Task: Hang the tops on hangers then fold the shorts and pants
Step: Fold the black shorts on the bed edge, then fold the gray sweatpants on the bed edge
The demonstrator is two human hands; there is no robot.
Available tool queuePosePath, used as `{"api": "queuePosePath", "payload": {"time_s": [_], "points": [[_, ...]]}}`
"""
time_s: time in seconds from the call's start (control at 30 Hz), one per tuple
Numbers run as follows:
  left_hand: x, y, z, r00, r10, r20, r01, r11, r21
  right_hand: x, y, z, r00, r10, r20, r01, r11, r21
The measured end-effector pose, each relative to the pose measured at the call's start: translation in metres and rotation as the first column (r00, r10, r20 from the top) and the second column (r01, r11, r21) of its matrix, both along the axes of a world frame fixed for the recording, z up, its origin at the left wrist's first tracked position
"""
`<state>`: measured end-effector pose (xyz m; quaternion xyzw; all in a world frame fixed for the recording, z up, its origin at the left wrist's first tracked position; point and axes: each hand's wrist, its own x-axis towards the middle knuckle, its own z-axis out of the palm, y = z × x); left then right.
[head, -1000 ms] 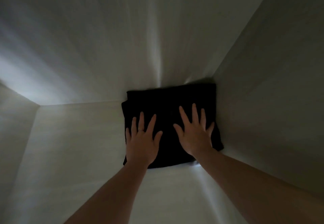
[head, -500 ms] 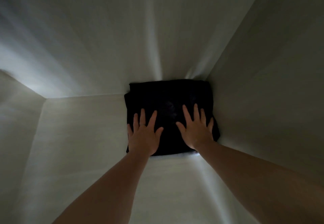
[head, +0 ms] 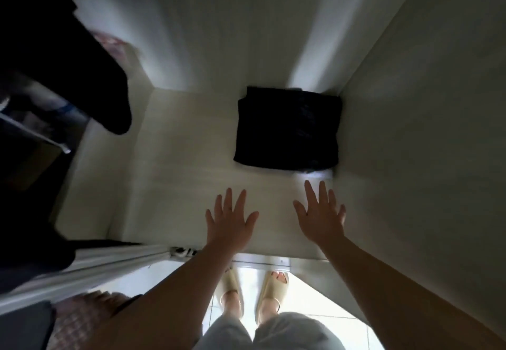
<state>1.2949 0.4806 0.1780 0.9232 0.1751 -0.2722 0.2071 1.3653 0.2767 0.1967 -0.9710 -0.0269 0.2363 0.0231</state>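
1. Head view, the task's thing: a black square-folded soft cloth garment [head: 287, 130], shorts or pants I cannot tell, lies flat on the pale wooden wardrobe shelf [head: 178, 171], in its far right corner. Its back edge is at the rear wall and its right edge looks tight against the side wall.
2. Head view, the hands: the left hand [head: 230, 221] and the right hand [head: 320, 218] are both flat with fingers spread and hold nothing. They hover over the near part of the shelf, close to its front edge and apart from the garment. The right one is nearer to the garment's front edge.
3. Head view, the rest: dark hanging clothes [head: 68, 62] fill the upper left, a pink checked fabric [head: 82, 319] shows at the bottom left, and beige rubber slides [head: 273, 286] stand on the tiled floor below the shelf.
4. Handling, as I judge it: the bundle is light, limp and not fragile, yet the folds will slump if one corner is lifted. To shift it, slide flat palms under the front edge, or pinch both front corners together
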Motion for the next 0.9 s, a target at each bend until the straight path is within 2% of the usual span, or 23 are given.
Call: {"api": "queuePosePath", "payload": {"time_s": [0.07,0.2,0.43,0.63,0.9], "points": [[-0.021,0.0,0.016,0.997,0.025,0.069,-0.025,1.0,-0.004,-0.022,-0.001,0.017,0.998,0.049,0.039,-0.05,0.999,0.016],[-0.065,0.0,0.043,0.978,0.007,0.208,-0.005,1.0,-0.01,-0.061,0.0,0.05,0.98,0.174,0.097,-0.187,0.972,0.145],[-0.15,-0.028,0.081,0.936,0.135,0.325,-0.151,0.988,0.025,-0.115,-0.016,0.086,0.884,0.443,0.151,-0.466,0.863,0.194],[-0.216,-0.086,0.1,0.862,0.36,0.356,-0.397,0.917,0.032,-0.149,-0.04,0.098,0.772,0.62,0.141,-0.629,0.711,0.314],[-0.331,-0.138,0.113,0.782,0.567,0.261,-0.615,0.769,0.175,-0.209,-0.033,0.109,0.525,0.84,0.14,-0.806,0.438,0.397]]}}
